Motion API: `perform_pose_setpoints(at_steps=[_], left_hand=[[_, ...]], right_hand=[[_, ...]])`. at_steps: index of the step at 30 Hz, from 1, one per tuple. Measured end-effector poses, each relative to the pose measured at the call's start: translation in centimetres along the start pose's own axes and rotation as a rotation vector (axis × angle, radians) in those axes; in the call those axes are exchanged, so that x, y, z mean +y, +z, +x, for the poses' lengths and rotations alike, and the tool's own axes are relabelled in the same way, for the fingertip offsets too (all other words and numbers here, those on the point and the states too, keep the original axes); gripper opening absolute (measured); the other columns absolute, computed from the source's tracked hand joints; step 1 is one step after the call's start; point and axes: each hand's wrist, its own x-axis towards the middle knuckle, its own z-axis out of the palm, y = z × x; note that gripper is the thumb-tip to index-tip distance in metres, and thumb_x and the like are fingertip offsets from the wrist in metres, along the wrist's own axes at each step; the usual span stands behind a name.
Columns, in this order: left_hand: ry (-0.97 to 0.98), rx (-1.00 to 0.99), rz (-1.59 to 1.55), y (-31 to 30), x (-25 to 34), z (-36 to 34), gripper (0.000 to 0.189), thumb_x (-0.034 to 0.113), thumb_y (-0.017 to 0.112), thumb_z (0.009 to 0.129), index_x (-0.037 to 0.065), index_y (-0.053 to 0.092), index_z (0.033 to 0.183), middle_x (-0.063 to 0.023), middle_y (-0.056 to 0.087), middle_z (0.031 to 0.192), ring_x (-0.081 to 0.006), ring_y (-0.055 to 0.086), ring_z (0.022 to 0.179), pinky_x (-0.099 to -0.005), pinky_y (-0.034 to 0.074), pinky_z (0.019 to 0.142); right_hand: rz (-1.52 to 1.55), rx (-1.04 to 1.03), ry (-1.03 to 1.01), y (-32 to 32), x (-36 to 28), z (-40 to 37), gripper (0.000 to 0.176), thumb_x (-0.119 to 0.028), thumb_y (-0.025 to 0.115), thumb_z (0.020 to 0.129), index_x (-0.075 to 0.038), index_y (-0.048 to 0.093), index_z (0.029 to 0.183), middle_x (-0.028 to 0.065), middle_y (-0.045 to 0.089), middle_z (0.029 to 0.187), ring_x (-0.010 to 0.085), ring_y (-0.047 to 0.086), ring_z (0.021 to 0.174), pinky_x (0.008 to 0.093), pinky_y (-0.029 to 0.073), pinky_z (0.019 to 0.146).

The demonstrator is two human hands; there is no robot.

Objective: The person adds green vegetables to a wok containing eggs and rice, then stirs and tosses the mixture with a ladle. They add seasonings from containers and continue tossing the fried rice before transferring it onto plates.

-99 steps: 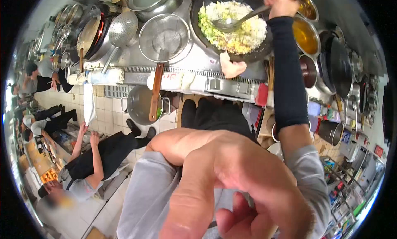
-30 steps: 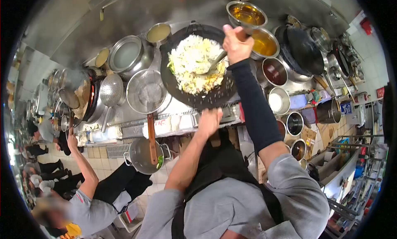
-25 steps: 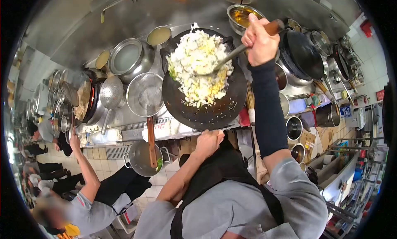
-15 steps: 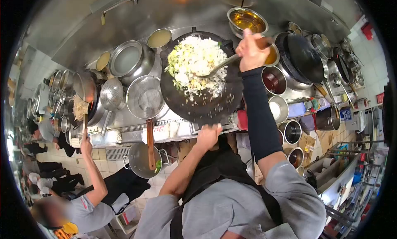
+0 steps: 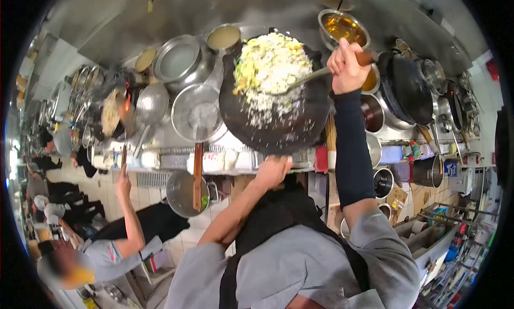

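Note:
A black wok [image 5: 267,135] stands in front of me. White rice mixed with yellow and green bits [image 5: 273,60] is heaped toward its far side, with loose grains scattered down the near slope. My right hand [image 5: 348,68] is closed around the wooden-ended handle of a ladle [image 5: 313,78], whose head is partly buried in the rice. At the wok's near rim, my left hand [image 5: 273,171] is closed on the wok; the part under its fingers is hidden.
Left of the wok are a strainer [image 5: 198,113], a perforated ladle [image 5: 152,107] and a steel pot [image 5: 182,60]. A bowl of yellow oil [image 5: 342,31] stands behind my right hand; another dark wok [image 5: 409,89] is farther right. At left, a co-worker's hand [image 5: 123,186] holds a pan near flames.
The rice heap has changed shape, and the ladle's head has moved within it. My view has swung a little to the left. Flame now shows at the co-worker's pan.

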Motion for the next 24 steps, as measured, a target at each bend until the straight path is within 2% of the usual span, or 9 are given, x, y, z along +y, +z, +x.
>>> perform_pose_setpoints(at_steps=[5,9,11,13,16,19,21,22,24], left_hand=[[-0.008,-0.059,0.022,-2.6,-1.7,6.3,0.039,0.039,0.061,0.106,0.002,0.066,0.092,-0.0233,0.072,0.081,-0.0441,0.068,0.082,-0.0526,0.055,0.08],[-0.024,0.005,0.04,0.3,-4.2,10.1,0.041,0.04,0.058,0.107,0.003,0.065,0.091,-0.0242,0.072,0.083,-0.045,0.066,0.082,-0.0539,0.053,0.078],[-0.05,-0.012,0.038,0.4,-4.4,10.7,0.041,0.04,0.057,0.108,0.003,0.067,0.093,-0.0234,0.073,0.087,-0.0451,0.066,0.084,-0.0534,0.053,0.082],[-0.059,-0.027,0.028,1.2,-5.2,10.7,0.043,0.042,0.056,0.108,0.002,0.068,0.096,-0.0232,0.073,0.09,-0.0456,0.066,0.086,-0.0535,0.054,0.087],[-0.075,-0.031,0.035,2.5,-5.4,9.2,0.044,0.042,0.055,0.109,0.003,0.067,0.097,-0.0228,0.074,0.092,-0.0451,0.066,0.089,-0.0534,0.053,0.087],[-0.124,-0.065,0.008,0.6,-4.6,10.9,0.043,0.043,0.053,0.109,0.003,0.067,0.099,-0.0225,0.074,0.097,-0.0444,0.065,0.097,-0.0537,0.052,0.091],[-0.139,-0.13,0.002,0.3,-4.4,10.9,0.043,0.044,0.05,0.11,0.005,0.069,0.106,-0.0206,0.075,0.106,-0.043,0.065,0.105,-0.0539,0.052,0.096],[-0.119,-0.079,0.05,1.2,-4.9,10.6,0.044,0.043,0.051,0.11,0.004,0.069,0.102,-0.0208,0.075,0.101,-0.0439,0.065,0.1,-0.0543,0.052,0.093],[-0.078,-0.122,0.057,2.3,-5.2,10.1,0.043,0.042,0.051,0.11,0.004,0.069,0.1,-0.0209,0.075,0.098,-0.0441,0.066,0.095,-0.0543,0.052,0.091]], right_hand=[[-0.07,-0.168,0.099,3.3,-3.2,2.5,0.041,-0.012,0.075,0.099,-0.014,0.046,0.071,-0.0047,0.041,0.054,0.0069,0.034,0.04,0.0274,0.025,0.04],[-0.139,-0.07,0.001,5.1,-4.0,5.1,0.039,-0.018,0.079,0.097,-0.015,0.048,0.075,-0.0062,0.043,0.056,0.0066,0.036,0.041,0.0261,0.028,0.041],[-0.194,0.064,0.03,0.6,5.2,5.5,0.033,-0.019,0.081,0.095,-0.013,0.054,0.078,-0.0043,0.048,0.056,0.0094,0.044,0.043,0.0276,0.034,0.042],[-0.368,-0.038,0.128,-1.3,11.8,6.1,0.029,-0.016,0.083,0.093,-0.011,0.058,0.08,-0.0036,0.05,0.056,0.0113,0.048,0.043,0.0298,0.037,0.042],[-0.278,0.007,0.282,1.1,8.6,10.5,0.029,-0.016,0.085,0.091,-0.012,0.058,0.079,-0.0052,0.049,0.054,0.0097,0.048,0.042,0.0293,0.035,0.039],[-0.249,0.11,0.085,1.9,6.0,9.5,0.034,-0.016,0.084,0.093,-0.012,0.056,0.075,-0.0069,0.049,0.055,0.0074,0.045,0.042,0.0279,0.034,0.039],[-0.35,-0.062,0.144,-1.5,13.2,6.6,0.037,-0.016,0.083,0.094,-0.013,0.056,0.07,-0.0054,0.051,0.057,0.0091,0.049,0.045,0.0301,0.038,0.043],[-0.28,-0.218,0.317,-0.5,11.9,6.9,0.038,-0.02,0.084,0.093,-0.012,0.058,0.066,-0.0028,0.056,0.059,0.0096,0.052,0.049,0.0311,0.041,0.048],[-0.457,-0.12,0.303,1.4,10.7,8.9,0.037,-0.025,0.084,0.094,-0.007,0.062,0.07,-0.0014,0.057,0.061,0.0092,0.05,0.054,0.0324,0.042,0.052]])
